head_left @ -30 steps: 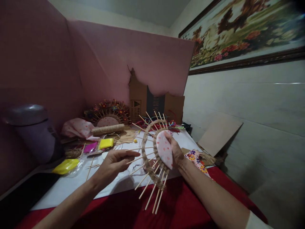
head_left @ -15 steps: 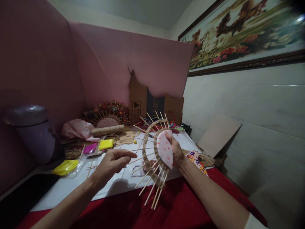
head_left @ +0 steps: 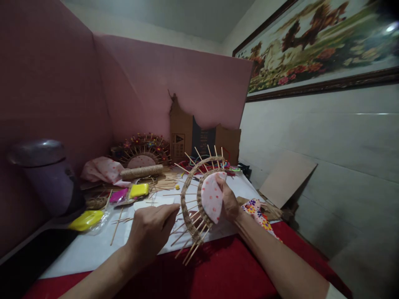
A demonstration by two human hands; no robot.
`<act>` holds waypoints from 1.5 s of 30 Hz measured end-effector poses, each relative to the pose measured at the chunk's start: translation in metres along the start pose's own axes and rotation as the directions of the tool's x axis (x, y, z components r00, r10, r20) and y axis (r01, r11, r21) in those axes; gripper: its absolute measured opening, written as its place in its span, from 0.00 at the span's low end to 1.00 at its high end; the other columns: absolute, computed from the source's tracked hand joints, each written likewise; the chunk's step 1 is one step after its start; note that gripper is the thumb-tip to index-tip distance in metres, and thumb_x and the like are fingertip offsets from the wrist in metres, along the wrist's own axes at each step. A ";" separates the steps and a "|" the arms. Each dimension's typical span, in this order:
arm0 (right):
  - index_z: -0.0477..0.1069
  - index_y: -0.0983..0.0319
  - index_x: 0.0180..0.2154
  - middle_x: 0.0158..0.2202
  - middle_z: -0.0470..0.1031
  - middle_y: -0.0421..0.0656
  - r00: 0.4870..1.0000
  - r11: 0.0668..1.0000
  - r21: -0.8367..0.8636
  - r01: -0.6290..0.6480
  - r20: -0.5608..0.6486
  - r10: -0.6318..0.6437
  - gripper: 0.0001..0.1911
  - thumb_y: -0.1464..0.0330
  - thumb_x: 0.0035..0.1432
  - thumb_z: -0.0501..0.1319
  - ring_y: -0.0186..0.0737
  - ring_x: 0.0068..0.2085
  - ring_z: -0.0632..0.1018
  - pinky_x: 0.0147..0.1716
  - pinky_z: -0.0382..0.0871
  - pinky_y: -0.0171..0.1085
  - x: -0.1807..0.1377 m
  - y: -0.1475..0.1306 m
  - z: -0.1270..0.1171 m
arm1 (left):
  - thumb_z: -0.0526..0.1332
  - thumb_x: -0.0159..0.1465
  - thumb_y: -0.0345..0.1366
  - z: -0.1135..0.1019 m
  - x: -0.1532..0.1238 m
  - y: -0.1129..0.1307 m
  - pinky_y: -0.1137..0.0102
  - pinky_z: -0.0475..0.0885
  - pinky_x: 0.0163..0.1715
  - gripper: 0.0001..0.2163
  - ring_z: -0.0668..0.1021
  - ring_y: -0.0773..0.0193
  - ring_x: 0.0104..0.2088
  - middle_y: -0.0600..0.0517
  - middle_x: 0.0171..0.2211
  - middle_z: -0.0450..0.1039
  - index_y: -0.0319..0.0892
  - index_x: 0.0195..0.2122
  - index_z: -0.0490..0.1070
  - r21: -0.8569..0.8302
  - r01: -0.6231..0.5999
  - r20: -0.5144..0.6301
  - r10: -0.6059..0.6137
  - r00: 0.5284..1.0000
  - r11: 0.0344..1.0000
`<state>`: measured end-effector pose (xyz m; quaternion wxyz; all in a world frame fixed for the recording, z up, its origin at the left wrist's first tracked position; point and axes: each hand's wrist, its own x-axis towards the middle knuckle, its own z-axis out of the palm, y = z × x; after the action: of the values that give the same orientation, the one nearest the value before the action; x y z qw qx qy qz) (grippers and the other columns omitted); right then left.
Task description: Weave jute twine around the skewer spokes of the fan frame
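My right hand grips a half-round woven piece by its flat side, thumb over the pink-dotted white fabric centre. Thin wooden sticks fan out from that centre, with brown twine woven through them in an inner band and an outer arc. Just left of the arc is my left hand, its back toward me and its fingers pinched together near the stick ends. Whatever lies between those fingertips is hidden or too fine to make out.
A similar finished-looking fan with small flowers stands behind a twine roll and loose sticks. Yellow clay packets, a purple tumbler and a black flat object lie left. Flowered fabric is at right; torn cardboard stands behind.
My left hand has turned so its back faces me, and its fingers have closed together near the arc. The woven piece has tilted and shifted slightly left in my right hand.
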<state>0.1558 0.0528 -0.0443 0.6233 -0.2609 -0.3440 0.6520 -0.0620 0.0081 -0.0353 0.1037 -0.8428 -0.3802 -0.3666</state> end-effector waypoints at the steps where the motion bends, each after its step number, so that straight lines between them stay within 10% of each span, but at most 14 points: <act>1: 0.68 0.63 0.27 0.18 0.70 0.36 1.000 1.000 -0.012 0.000 -0.006 0.000 0.14 0.58 0.51 0.57 0.34 0.22 0.72 0.28 0.69 0.34 -0.001 0.000 0.001 | 0.54 0.60 0.33 0.001 0.000 0.001 0.70 0.67 0.27 0.10 0.78 0.61 0.25 0.48 0.28 0.79 0.42 0.34 0.75 0.005 -0.003 0.007 0.003 1.000 1.000; 21: 0.68 0.64 0.27 0.20 0.73 0.41 0.999 0.999 -0.003 -0.045 -0.026 0.045 0.15 0.57 0.50 0.56 0.39 0.25 0.75 0.28 0.70 0.37 -0.004 -0.003 0.006 | 0.53 0.60 0.32 0.001 -0.001 0.004 0.69 0.69 0.28 0.10 0.78 0.61 0.25 0.47 0.29 0.79 0.42 0.37 0.75 -0.014 -0.008 0.022 0.008 1.000 1.000; 38: 0.71 0.64 0.27 0.22 0.75 0.41 0.997 0.993 0.112 0.022 -0.071 -0.014 0.14 0.59 0.51 0.57 0.36 0.23 0.75 0.24 0.71 0.34 0.000 -0.005 0.003 | 0.56 0.58 0.30 -0.005 0.004 0.002 0.73 0.68 0.23 0.06 0.77 0.66 0.22 0.52 0.25 0.78 0.40 0.34 0.73 0.092 -0.127 -0.185 0.142 0.972 0.988; 45: 0.71 0.64 0.30 0.23 0.76 0.41 0.993 0.984 0.151 0.091 -0.089 -0.078 0.12 0.61 0.51 0.58 0.35 0.23 0.76 0.23 0.71 0.32 -0.001 -0.007 0.004 | 0.58 0.57 0.33 -0.007 0.005 0.004 0.73 0.67 0.27 0.08 0.76 0.66 0.26 0.50 0.27 0.77 0.39 0.33 0.75 -0.255 0.104 -0.081 -0.129 0.988 0.961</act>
<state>0.1575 0.0517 -0.0363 0.6824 -0.2234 -0.2770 0.6385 -0.0607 0.0047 -0.0265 -0.0069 -0.8066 -0.3744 -0.4574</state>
